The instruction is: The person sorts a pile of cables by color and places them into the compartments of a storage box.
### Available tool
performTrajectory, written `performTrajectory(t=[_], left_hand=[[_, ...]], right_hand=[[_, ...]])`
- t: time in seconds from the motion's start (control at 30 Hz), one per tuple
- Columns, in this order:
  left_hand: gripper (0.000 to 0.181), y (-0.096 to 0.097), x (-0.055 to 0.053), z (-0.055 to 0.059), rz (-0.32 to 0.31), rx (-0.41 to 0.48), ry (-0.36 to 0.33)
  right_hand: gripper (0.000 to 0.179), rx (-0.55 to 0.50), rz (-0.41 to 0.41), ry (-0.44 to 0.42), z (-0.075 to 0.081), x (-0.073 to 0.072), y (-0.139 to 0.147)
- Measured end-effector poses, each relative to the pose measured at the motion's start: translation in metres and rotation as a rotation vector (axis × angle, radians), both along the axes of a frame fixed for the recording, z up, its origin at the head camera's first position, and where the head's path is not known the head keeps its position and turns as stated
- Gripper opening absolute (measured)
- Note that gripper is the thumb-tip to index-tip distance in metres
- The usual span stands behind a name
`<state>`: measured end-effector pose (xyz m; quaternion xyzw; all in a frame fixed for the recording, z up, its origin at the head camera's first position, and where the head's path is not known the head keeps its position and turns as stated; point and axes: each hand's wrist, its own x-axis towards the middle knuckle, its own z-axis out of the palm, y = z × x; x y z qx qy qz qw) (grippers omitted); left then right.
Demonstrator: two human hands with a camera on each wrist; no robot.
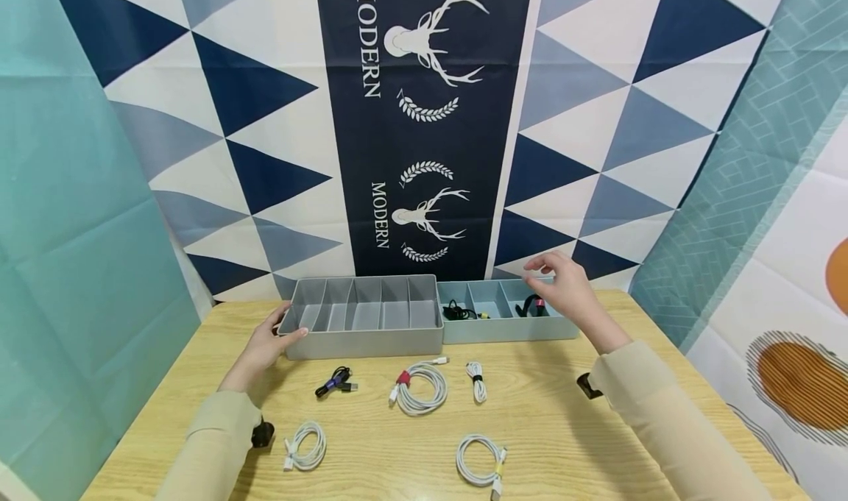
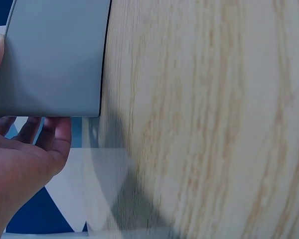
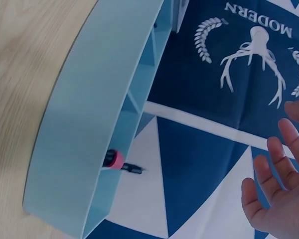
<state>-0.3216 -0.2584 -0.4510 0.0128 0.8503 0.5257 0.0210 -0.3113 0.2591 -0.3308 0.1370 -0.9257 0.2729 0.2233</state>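
Note:
My left hand (image 1: 266, 341) holds the left end of a grey divided organizer box (image 1: 364, 344), its thumb at the front rim and its fingers round the end wall. In the left wrist view the fingers (image 2: 57, 137) lie against that end. Above the right end of a light blue divided box (image 1: 510, 330) hovers my right hand (image 1: 563, 286), nothing in its loosely bent fingers. Below it, a black cable with a pink tie (image 1: 539, 306) lies in the blue box's right compartment. A black cable with a yellow tip (image 1: 458, 311) sits in its left visible compartment.
In front of the boxes lie a black cable with a purple tie (image 1: 334, 383), a grey cable with a red tie (image 1: 430, 394) and a small white cable (image 1: 476, 383). Nearer are two coiled white cables (image 1: 318, 449), (image 1: 464, 464). A patterned cloth (image 1: 424, 140) hangs behind the table.

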Motion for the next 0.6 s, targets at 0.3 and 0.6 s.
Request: performTrajectory(t=[0.3,0.6], left_hand=[[0.086,-0.001,-0.001,-0.001,0.013,-0.03,-0.012],[0.092,0.0,0.002,0.001,0.0,-0.05,0.017]], right_hand=[[0.02,-0.019,0.048,0.029,0.009,0.013,-0.013],[0.019,0.009,0.116,0.106,0.019,0.027,-0.031]])
